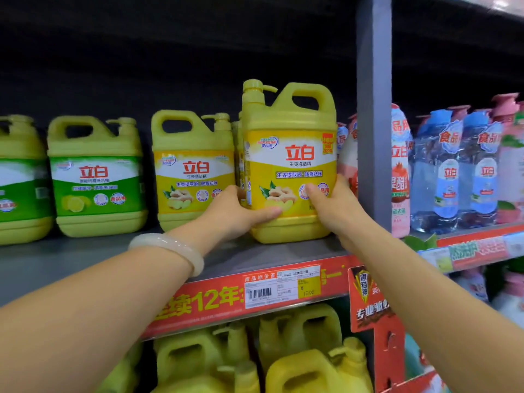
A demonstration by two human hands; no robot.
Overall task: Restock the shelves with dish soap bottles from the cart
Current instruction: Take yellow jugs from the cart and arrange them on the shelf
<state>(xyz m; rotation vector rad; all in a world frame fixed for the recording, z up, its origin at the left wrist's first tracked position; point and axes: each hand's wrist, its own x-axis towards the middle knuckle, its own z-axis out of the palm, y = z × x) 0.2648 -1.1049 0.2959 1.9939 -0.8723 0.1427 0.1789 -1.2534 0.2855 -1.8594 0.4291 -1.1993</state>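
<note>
A yellow-green dish soap jug (pixel 289 154) with a pump top and a yellow ginger label stands upright near the front right of the grey shelf (pixel 85 259). My left hand (pixel 235 211) grips its lower left corner, thumb across the front. My right hand (pixel 331 205) grips its lower right side, thumb on the label. A second ginger jug (pixel 192 168) stands just left of it, further back. More jugs are partly hidden behind the held one.
Two green-label jugs (pixel 96 177) stand further left. A grey upright post (pixel 374 109) rises right of the held jug. Beyond it stand pink and blue bottles (pixel 453 168). Yellow jugs (pixel 300 353) fill the shelf below. A red price strip (pixel 255 296) edges the shelf.
</note>
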